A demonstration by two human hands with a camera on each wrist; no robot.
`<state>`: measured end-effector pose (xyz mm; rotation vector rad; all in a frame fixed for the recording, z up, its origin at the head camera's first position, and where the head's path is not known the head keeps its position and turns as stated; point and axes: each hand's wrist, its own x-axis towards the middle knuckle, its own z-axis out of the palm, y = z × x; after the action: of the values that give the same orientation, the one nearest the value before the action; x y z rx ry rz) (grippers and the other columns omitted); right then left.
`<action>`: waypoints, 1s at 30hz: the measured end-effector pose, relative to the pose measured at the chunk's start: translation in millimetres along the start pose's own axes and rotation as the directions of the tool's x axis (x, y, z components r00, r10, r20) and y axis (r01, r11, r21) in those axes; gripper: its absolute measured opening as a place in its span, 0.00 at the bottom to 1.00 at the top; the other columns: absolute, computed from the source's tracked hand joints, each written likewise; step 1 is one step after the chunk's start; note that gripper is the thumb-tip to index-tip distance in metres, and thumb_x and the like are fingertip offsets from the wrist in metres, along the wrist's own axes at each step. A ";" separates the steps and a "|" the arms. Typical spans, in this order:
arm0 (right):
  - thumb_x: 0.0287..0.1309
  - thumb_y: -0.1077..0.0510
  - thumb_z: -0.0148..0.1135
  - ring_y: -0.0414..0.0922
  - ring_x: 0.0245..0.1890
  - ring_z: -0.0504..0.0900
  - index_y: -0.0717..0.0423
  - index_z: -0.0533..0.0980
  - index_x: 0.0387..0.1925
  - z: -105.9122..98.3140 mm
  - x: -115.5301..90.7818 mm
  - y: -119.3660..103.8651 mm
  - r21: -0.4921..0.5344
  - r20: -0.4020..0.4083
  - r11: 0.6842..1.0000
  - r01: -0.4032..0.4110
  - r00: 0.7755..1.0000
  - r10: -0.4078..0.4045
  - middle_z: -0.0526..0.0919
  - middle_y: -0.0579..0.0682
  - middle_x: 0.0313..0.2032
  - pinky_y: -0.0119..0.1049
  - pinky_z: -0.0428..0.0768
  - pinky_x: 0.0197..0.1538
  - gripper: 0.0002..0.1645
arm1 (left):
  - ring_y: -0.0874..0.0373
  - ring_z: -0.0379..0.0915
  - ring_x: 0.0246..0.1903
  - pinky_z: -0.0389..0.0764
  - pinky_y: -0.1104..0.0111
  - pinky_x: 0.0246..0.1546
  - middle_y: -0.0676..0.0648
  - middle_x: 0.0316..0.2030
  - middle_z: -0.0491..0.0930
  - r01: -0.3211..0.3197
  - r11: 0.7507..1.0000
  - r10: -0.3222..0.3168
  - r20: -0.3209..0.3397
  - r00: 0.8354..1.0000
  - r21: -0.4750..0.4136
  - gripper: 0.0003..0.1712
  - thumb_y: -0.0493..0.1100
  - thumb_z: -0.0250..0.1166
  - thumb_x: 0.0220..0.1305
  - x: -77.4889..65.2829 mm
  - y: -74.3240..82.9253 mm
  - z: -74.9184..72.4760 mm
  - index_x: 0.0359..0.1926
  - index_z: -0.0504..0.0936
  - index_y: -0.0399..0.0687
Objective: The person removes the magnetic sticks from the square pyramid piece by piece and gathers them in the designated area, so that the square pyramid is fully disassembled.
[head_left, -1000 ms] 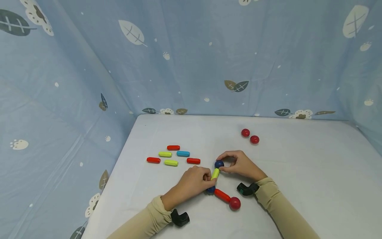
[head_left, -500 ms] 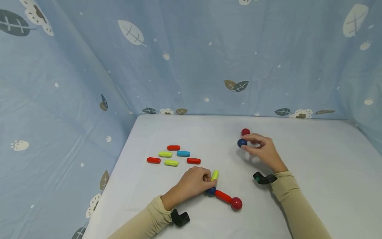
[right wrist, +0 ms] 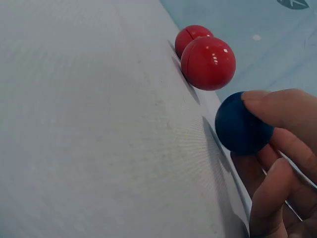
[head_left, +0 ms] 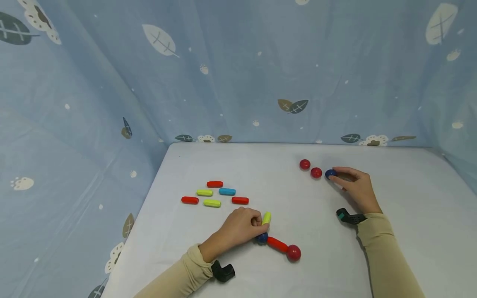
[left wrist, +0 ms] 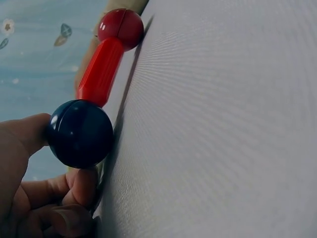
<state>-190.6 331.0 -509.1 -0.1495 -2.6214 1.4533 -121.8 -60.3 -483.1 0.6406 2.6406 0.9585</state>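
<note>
My right hand pinches a dark blue ball between thumb and fingers, just right of two red balls near the back of the table. The right wrist view shows the blue ball close over the cloth. At front centre, my left hand pinches a yellow-green rod, partly hidden by the fingers. This rod meets another blue ball, which joins a red rod ending in a larger-looking red ball. In the left wrist view the joined blue ball sits beside the thumb.
Several loose rods lie at the left: red rods, yellow-green rods and one blue rod. A white cloth covers the table. Behind and to the left hangs a blue leaf-patterned curtain.
My right hand has taken the blue ball off the end of the yellow-green rod and carried it back and right, beside the red balls. The left hand stays on the rod.
</note>
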 end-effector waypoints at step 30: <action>0.66 0.54 0.70 0.33 0.51 0.84 0.60 0.80 0.59 11.3 -4.6 -43.6 0.310 -0.209 0.945 0.102 0.977 -0.037 0.87 0.35 0.50 0.25 0.76 0.27 0.24 | 0.75 0.71 0.22 0.72 0.79 0.26 0.60 0.24 0.79 -0.210 0.977 0.207 -0.069 0.976 -0.045 0.12 0.42 0.71 0.56 -2.8 1.0 -18.5 0.38 0.76 0.56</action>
<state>-188.8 297.8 -478.4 -0.1562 -2.1775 1.7144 -126.1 -71.1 -468.4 0.9041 2.6321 1.1182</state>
